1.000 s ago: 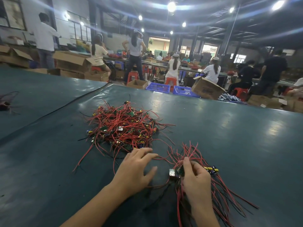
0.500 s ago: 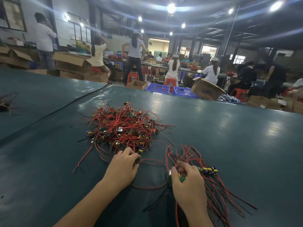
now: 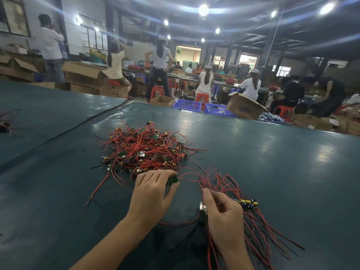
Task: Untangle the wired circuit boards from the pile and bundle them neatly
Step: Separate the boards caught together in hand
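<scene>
Wired circuit boards (image 3: 140, 154) lie mostly in the pile (image 3: 155, 141), a red snarl that touches the fingertips of my left hand (image 3: 153, 193) and spreads away beyond them. I judge the job well short of half done, since that heap looks far bigger than what I have drawn out. My left hand curls over the pile's near edge and pinches one green board (image 3: 174, 180) between thumb and fingers. A red lead (image 3: 187, 174) arcs from near that board toward my right hand (image 3: 224, 217). My right hand is narrowed, its fingers curled, the forefinger and thumb nipping red leads at the top of the bundle (image 3: 259, 236). The bundle lies under that hand and out to its right, its wires fanned loose and not tied. Its yellow and blue capacitors (image 3: 247, 202) show just right of my knuckles. What I reckon is left is to free this board, lay it with the rest, work through the pile, then square up and bind.

Far to the left of my left hand, well apart, a few stray wires (image 3: 7, 121) lie on the dark green table (image 3: 272, 172). Beyond the table's far edge stand blue crates (image 3: 187, 104) and, further right, a cardboard box (image 3: 244, 106), with people at benches behind. What stands in my way, I think, is the leads crossing from the pile into the bundle, so a hard pull could drag both.
</scene>
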The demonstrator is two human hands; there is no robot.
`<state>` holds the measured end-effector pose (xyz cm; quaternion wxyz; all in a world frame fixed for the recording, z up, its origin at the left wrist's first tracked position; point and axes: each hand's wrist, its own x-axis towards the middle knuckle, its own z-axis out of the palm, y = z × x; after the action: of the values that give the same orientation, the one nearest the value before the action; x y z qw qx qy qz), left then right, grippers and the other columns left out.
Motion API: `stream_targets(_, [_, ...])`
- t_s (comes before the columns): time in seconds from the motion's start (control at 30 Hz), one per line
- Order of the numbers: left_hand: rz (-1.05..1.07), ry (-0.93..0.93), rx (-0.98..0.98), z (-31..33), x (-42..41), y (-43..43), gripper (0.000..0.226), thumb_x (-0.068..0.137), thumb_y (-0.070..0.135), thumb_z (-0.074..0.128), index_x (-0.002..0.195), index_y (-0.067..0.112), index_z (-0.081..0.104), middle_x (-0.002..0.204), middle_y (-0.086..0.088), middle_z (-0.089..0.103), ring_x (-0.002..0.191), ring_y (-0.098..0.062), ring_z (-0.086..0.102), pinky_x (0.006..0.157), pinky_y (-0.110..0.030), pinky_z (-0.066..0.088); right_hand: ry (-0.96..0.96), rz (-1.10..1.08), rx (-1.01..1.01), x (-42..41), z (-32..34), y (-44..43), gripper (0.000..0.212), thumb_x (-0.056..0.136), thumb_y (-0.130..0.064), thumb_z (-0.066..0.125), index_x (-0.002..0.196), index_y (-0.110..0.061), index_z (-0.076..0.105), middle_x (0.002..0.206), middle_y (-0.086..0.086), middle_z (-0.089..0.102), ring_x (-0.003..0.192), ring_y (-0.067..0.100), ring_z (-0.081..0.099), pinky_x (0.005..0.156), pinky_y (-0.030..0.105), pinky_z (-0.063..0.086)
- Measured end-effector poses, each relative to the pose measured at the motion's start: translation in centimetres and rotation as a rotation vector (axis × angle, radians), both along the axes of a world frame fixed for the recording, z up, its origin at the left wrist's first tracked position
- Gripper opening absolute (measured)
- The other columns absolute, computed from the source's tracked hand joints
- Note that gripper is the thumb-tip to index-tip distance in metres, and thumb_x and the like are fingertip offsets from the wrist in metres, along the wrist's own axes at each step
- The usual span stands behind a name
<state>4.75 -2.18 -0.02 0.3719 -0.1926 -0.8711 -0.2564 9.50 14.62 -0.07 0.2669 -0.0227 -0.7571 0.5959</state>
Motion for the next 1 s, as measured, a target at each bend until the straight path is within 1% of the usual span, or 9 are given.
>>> stream_targets(0.17, [-0.209, 0.058, 0.15, 0.7, 1.2, 0.7, 0.031, 0.094, 0.037, 0.052, 0.115, 0.016, 0.063, 0.1, 0.011, 0.066, 0.062, -0.002, 0.055, 0.053, -0.026, 0.052, 0.021, 0.139, 0.015, 0.4, 0.3, -0.7, 0.023, 0.087, -0.03, 0.065, 0.067, -0.022, 0.073, 0.057, -0.005, 0.054, 0.054, 0.006, 0.045, 0.053, 0.018, 0.037])
stream_targets(0.23, [-0.229, 0.136, 0.157, 0.7, 1.3, 0.8, 0.028, 0.094, 0.033, 0.055, 0.116, 0.016, 0.062, 0.099, 0.01, 0.064, 0.06, -0.003, 0.054, 0.05, -0.026, 0.05, -0.035, 0.163, 0.02, 0.4, 0.2, -0.7, 0.012, 0.089, -0.027, 0.066, 0.089, -0.023, 0.077, 0.068, -0.003, 0.065, 0.057, 0.005, 0.053, 0.056, 0.015, 0.043])
stream_targets(0.33, [-0.197, 0.184, 0.279, 1.2, 1.1, 0.5, 0.023, 0.093, 0.032, 0.055, 0.114, 0.022, 0.058, 0.095, 0.015, 0.059, 0.061, -0.001, 0.05, 0.054, -0.02, 0.047, -0.154, 0.088, 0.08, 0.1, -0.6, -0.2, 0.039, 0.09, -0.031, 0.066, 0.126, -0.015, 0.063, 0.085, 0.001, 0.072, 0.063, -0.007, 0.062, 0.059, 0.006, 0.044])
stream_targets(0.4, [-0.158, 0.165, 0.379, 1.6, 0.9, 0.1, 0.022, 0.093, 0.033, 0.054, 0.114, 0.025, 0.055, 0.088, 0.022, 0.051, 0.06, 0.003, 0.046, 0.056, -0.012, 0.04, -0.199, 0.03, 0.043, 0.1, -0.6, 0.0, 0.049, 0.091, -0.031, 0.066, 0.135, -0.013, 0.056, 0.08, 0.003, 0.074, 0.081, -0.007, 0.064, 0.061, 0.012, 0.051])
stream_targets(0.5, [-0.17, 0.146, 0.381, 1.5, 0.9, 0.1, 0.023, 0.093, 0.033, 0.054, 0.114, 0.024, 0.056, 0.087, 0.023, 0.05, 0.06, 0.002, 0.044, 0.059, -0.011, 0.038, -0.183, 0.03, -0.039, -0.1, -0.3, 0.0, 0.041, 0.089, -0.027, 0.069, 0.126, -0.012, 0.063, 0.084, -0.002, 0.074, 0.075, 0.013, 0.071, 0.07, 0.037, 0.06])
stream_targets(0.63, [-0.34, 0.117, 0.23, 1.0, 1.6, 0.7, 0.024, 0.093, 0.032, 0.058, 0.115, 0.021, 0.061, 0.096, 0.014, 0.064, 0.07, 0.004, 0.055, 0.061, -0.023, 0.051, -0.062, 0.213, -0.128, 0.3, 0.6, -1.2, 0.015, 0.085, -0.027, 0.068, 0.094, -0.021, 0.078, 0.079, 0.005, 0.075, 0.064, 0.012, 0.062, 0.061, 0.021, 0.05])
stream_targets(0.73, [-0.444, 0.109, 0.084, 0.7, 1.8, 1.1, 0.023, 0.093, 0.032, 0.062, 0.112, 0.019, 0.066, 0.093, 0.007, 0.069, 0.07, -0.012, 0.066, 0.057, -0.031, 0.053, 0.005, 0.207, -0.168, 0.5, 1.1, -1.6, 0.021, 0.085, -0.035, 0.062, 0.078, -0.027, 0.079, 0.071, 0.009, 0.072, 0.062, 0.011, 0.061, 0.059, 0.02, 0.048])
stream_targets(0.9, [-0.354, 0.172, -0.012, 0.4, 1.7, 1.3, 0.024, 0.09, 0.033, 0.064, 0.109, 0.02, 0.069, 0.1, 0.007, 0.068, 0.085, -0.012, 0.065, 0.067, -0.033, 0.05, -0.022, 0.111, -0.289, 0.4, 1.1, -1.4, 0.02, 0.079, -0.039, 0.064, 0.074, -0.027, 0.079, 0.074, 0.004, 0.075, 0.069, 0.014, 0.07, 0.065, 0.022, 0.055])
stream_targets(1.0, [-0.338, 0.223, 0.032, 0.4, 1.8, 1.5, 0.011, 0.088, 0.029, 0.066, 0.091, 0.019, 0.066, 0.092, 0.006, 0.064, 0.083, -0.014, 0.059, 0.071, -0.029, 0.044, -0.052, 0.054, -0.404, 0.6, 1.2, -1.3, 0.024, 0.076, -0.043, 0.067, 0.075, -0.022, 0.079, 0.067, 0.005, 0.071, 0.054, 0.012, 0.059, 0.05, 0.024, 0.047])
